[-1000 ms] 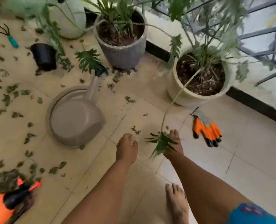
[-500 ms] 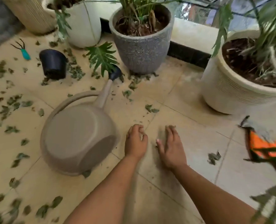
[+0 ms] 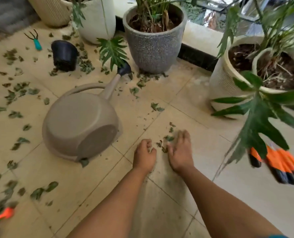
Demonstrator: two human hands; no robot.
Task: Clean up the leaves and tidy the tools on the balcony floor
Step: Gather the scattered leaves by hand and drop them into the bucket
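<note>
Dry green leaf scraps lie in a small heap on the beige tiles between my two hands. My left hand rests on the floor with its fingers curled in, seemingly around a few scraps. My right hand lies with straight fingers on the tile, its edge against the heap. More leaves are scattered over the floor to the left. A taupe watering can lies on its side just left of my left hand. A teal-handled hand rake lies at the far left back.
A tipped black nursery pot lies near the rake. A grey planter, a white pot and a cream planter line the wall. Orange gloves lie at the right, behind a hanging leaf. An orange-black item sits at the bottom left.
The view has come lower and closer to the floor. Both hands have slid forward across the tile, and leaf scraps now sit bunched between them.
</note>
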